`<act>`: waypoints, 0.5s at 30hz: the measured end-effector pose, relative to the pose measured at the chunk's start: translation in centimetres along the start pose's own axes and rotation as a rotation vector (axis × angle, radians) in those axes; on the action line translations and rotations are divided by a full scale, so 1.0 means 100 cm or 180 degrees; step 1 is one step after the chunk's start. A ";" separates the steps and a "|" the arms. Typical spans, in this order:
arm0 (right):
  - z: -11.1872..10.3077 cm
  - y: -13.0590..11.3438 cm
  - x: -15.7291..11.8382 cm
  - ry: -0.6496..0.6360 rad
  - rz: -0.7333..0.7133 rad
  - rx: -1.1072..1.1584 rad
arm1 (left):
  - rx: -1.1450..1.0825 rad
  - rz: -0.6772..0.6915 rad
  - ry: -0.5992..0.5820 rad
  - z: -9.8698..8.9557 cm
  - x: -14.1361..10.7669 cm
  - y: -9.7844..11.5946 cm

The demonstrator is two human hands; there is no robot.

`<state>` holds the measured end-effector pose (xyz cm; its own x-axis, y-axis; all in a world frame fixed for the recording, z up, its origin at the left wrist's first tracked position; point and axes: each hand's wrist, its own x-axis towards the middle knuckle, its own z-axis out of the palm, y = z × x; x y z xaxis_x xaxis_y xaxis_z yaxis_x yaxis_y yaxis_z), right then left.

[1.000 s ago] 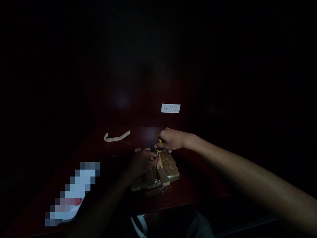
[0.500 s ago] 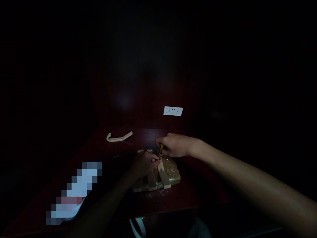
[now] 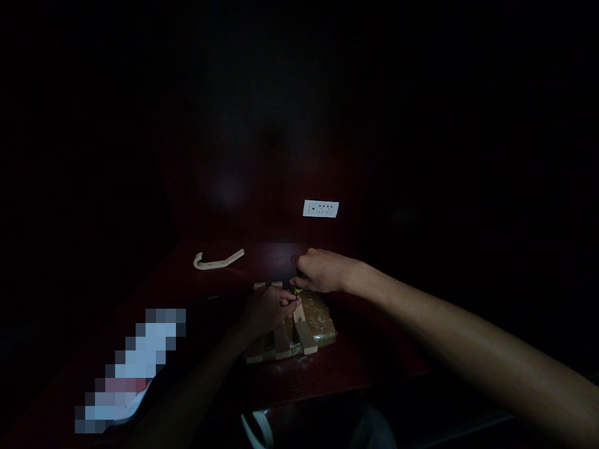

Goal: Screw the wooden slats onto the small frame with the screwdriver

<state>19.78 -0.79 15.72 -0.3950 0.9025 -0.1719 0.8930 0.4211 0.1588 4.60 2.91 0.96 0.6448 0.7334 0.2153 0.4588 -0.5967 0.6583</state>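
Observation:
My right hand [image 3: 321, 271] is closed round the handle of a small screwdriver [image 3: 297, 289], whose yellow part shows below the fingers. Its lower end points down at the far part of a pale wooden slat [image 3: 304, 333]. My left hand [image 3: 266, 308] lies palm down over the neighbouring slats, thumb and fingertips pinched together at the screwdriver's lower end. What they pinch is too small and dark to make out. A dark screw head or hole [image 3: 300, 319] marks the slat nearer to me. Beneath the slats sits a brown block wrapped in shiny tape [image 3: 322, 321].
A hook-shaped pale wooden piece [image 3: 218, 262] lies at the back left of the dark red table [image 3: 290, 380]. A small thin piece [image 3: 213, 297] rests left of the block. A blurred pale item [image 3: 135, 362] lies front left. A white socket plate [image 3: 321, 209] is on the wall.
The whole view has shifted slightly, moving everything a little to the left. My right hand has turned at the wrist round the screwdriver handle. My left hand keeps its place by the slat.

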 end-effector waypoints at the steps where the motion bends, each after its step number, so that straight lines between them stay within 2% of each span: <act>1: -0.001 0.000 0.000 -0.0002 0.0015 0.0020 | 0.0001 0.0010 -0.0007 0.000 0.000 -0.001; 8: -0.009 0.006 -0.008 -0.0058 -0.0405 0.0378 | -0.0064 -0.0143 0.0006 0.002 0.000 -0.003; 15: 0.000 0.005 -0.008 -0.0141 -0.0236 0.0316 | -0.0062 0.0072 -0.0080 0.000 0.000 -0.004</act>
<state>20.52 -1.27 15.95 -0.4527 0.8634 -0.2226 0.8796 0.4734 0.0475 4.41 3.12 0.69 0.6702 0.7111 0.2124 0.4320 -0.6065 0.6675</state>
